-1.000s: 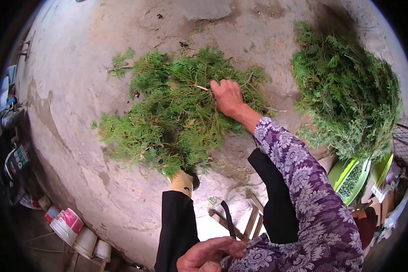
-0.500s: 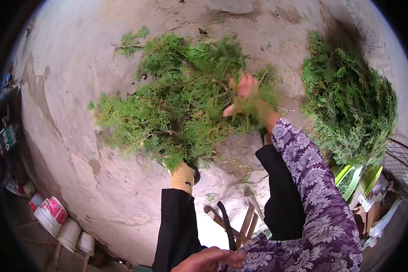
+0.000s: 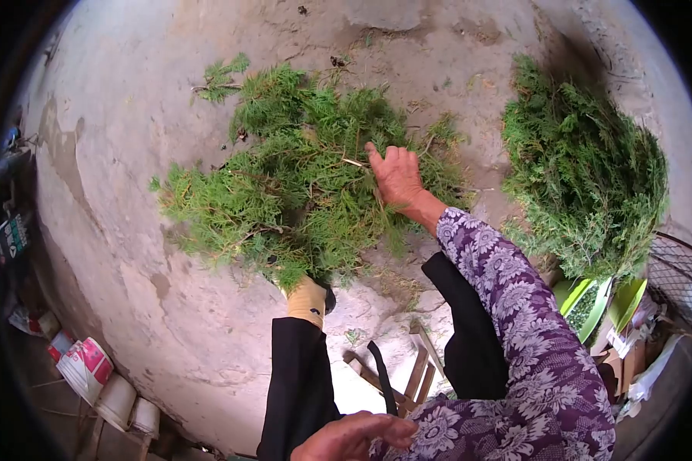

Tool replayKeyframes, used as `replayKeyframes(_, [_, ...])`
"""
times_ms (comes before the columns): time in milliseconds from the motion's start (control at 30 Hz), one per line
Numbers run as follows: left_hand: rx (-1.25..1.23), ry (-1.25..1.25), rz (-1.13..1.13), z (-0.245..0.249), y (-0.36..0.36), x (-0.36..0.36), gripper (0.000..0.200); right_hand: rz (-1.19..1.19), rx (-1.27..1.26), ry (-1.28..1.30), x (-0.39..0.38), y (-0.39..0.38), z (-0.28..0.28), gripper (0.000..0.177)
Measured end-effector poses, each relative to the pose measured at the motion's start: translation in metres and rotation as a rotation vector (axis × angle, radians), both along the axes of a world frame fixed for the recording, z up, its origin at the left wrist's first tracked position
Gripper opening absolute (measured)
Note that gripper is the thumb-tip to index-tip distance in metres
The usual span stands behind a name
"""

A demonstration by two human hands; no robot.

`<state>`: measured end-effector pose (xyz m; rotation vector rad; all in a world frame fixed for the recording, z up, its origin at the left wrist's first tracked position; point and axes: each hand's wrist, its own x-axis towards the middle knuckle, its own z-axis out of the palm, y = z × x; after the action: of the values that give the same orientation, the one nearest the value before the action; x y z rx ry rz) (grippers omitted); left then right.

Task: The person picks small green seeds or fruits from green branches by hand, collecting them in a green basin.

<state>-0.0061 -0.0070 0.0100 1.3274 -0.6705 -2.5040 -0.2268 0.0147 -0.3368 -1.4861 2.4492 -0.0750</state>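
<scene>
On the floor [image 3: 115,154], the sprigs [image 3: 284,200] lie under and to the left of your right hand, while your left hand [image 3: 354,436] rests half-curled by your lap, holding nothing. Your right hand [image 3: 396,177] lies nearly flat on them, fingers together, gripping nothing yet. Close on woody stems rather than soft tips, and keep clear of the heap [image 3: 584,169] to its right.

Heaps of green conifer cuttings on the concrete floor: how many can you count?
2. One loose, spread-out heap of green conifer cuttings lies mid-frame under the right hand; a denser rounded heap sits at the right. A small stray sprig lies apart, upper left.
</scene>
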Motion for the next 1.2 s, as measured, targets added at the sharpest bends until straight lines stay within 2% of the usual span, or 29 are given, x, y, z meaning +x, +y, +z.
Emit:
replayKeyframes(67, [-0.040,0.020,0.017,-0.001,0.006,-0.003,0.044,0.008,0.015,0.022,-0.007,-0.001,-0.005,0.070])
replayKeyframes(133, [-0.075,-0.012,-0.106,0.001,0.004,-0.010,0.046,-0.050,-0.033,-0.077,-0.015,-0.006,-0.003,0.058])
replayKeyframes(167, [-0.055,-0.097,-0.132,0.010,0.001,-0.021,0.047,-0.052,-0.049,-0.070,-0.018,-0.009,0.003,0.058])
replayKeyframes(200, [-0.082,-0.095,-0.083,0.003,0.009,-0.019,0.048,-0.077,0.021,-0.137,-0.021,-0.011,0.009,0.051])
replayKeyframes(267, [-0.256,-0.165,-0.177,-0.005,0.017,-0.020,0.037,-0.104,0.077,-0.186,-0.030,-0.013,0.030,0.045])
replayKeyframes(333, [-0.247,-0.106,-0.143,-0.003,0.018,-0.028,0.036,-0.218,0.059,-0.333,-0.034,-0.006,0.060,0.032])
replayKeyframes(367, [-0.222,-0.062,-0.110,-0.002,0.018,-0.032,0.035,-0.223,0.046,-0.315,-0.035,-0.002,0.072,0.032])
replayKeyframes(433, [-0.240,-0.041,-0.116,-0.003,0.022,-0.036,0.035,-0.292,-0.011,-0.377,-0.038,0.009,0.097,0.047])
replayKeyframes(500, [-0.250,-0.029,-0.105,-0.007,0.028,-0.042,0.034,-0.298,0.010,-0.469,-0.045,0.019,0.118,0.053])
replayKeyframes(533, [-0.288,-0.036,-0.106,-0.007,0.030,-0.045,0.033,-0.194,-0.331,-0.383,-0.046,0.034,0.103,0.042])
replayKeyframes(600, [-0.319,-0.028,-0.093,-0.011,0.033,-0.052,0.031,-0.267,-0.376,-0.455,-0.052,0.049,0.141,0.043])
replayKeyframes(667, [-0.292,0.009,-0.034,-0.016,0.034,-0.057,0.028,-0.311,-0.474,-0.381,-0.071,0.070,0.163,0.046])
replayKeyframes(733, [-0.283,0.046,-0.033,-0.022,0.034,-0.064,0.028,-0.202,-0.885,-0.202,-0.095,0.093,0.169,0.055])
replayKeyframes(767, [-0.286,0.046,-0.043,-0.021,0.036,-0.068,0.028,-0.393,-0.279,-0.522,-0.109,0.104,0.250,0.078])
replayKeyframes(833, [-0.292,0.053,-0.062,-0.023,0.040,-0.077,0.027,-0.416,-0.733,-0.426,-0.140,0.146,0.251,0.077])
replayKeyframes(900, [-0.282,0.074,-0.099,-0.029,0.043,-0.084,0.027,-0.572,-0.621,-0.349,-0.158,0.176,0.340,0.077])
replayKeyframes(967, [-0.300,0.023,-0.133,-0.031,0.047,-0.092,0.028,-0.657,-0.518,-0.158,-0.181,0.211,0.397,0.075])
replayKeyframes(1000, [-0.323,-0.036,-0.151,-0.032,0.048,-0.096,0.029,-0.873,-0.346,0.006,-0.193,0.223,0.413,0.070])
replayKeyframes(1033, [-0.336,-0.052,-0.171,-0.034,0.048,-0.100,0.030,-0.932,-0.333,0.190,-0.259,0.272,0.357,0.060])
replayKeyframes(1067, [-0.337,-0.051,-0.177,-0.036,0.050,-0.103,0.030,-0.834,-0.836,-0.372,-0.269,0.314,0.374,0.048])
replayKeyframes(1133, [-0.360,-0.137,-0.217,-0.038,0.052,-0.110,0.030,-0.394,-1.097,-0.189,-0.379,0.399,0.320,0.048])
replayKeyframes(1167, [-0.367,-0.164,-0.232,-0.037,0.052,-0.113,0.029,-0.916,-1.129,-0.623,-0.351,0.395,0.375,0.045])
replayKeyframes(1200, [-0.366,-0.174,-0.240,-0.037,0.052,-0.115,0.029,-1.184,-1.064,-0.248,-0.296,0.352,0.424,0.049])
